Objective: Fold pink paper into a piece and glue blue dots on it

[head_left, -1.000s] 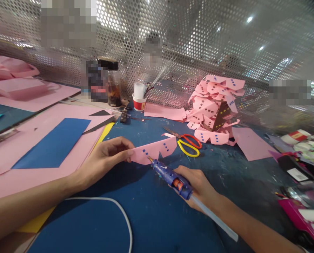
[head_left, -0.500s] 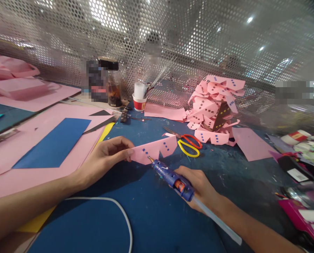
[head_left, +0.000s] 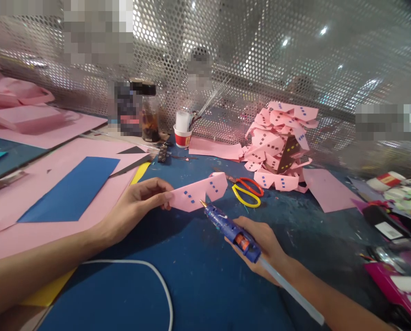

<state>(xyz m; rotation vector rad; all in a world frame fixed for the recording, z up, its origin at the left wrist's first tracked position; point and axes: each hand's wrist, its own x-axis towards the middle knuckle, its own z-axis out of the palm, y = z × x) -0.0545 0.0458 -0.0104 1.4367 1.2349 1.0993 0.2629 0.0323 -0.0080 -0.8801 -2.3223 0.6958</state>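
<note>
Between thumb and fingers, my left hand [head_left: 150, 195] pinches the left end of a pink paper cutout [head_left: 198, 191], notched along its lower edge and marked with small blue squares. My right hand [head_left: 260, 243] grips a blue hot glue gun [head_left: 231, 230]. Its metal tip points up and left, close to the cutout's lower edge by the notch; whether they touch I cannot tell. A long clear glue stick [head_left: 293, 294] sticks out of the gun's back end. Just behind the cutout lie scissors [head_left: 248, 193] with red and yellow handles.
A tall pile of pink cutouts [head_left: 277, 133] stands at the back right, beside a flat pink sheet [head_left: 325, 188]. Blue paper [head_left: 70, 188] rests on pink sheets at left. A paper cup [head_left: 183, 137] and a lidded jar [head_left: 150, 115] stand near the perforated metal wall [head_left: 239, 59]. A white cord [head_left: 157, 271] curves in front.
The glue gun has moved slightly right and down, its tip now nearer the notch. The cutout has shifted a little left, still in my left hand.
</note>
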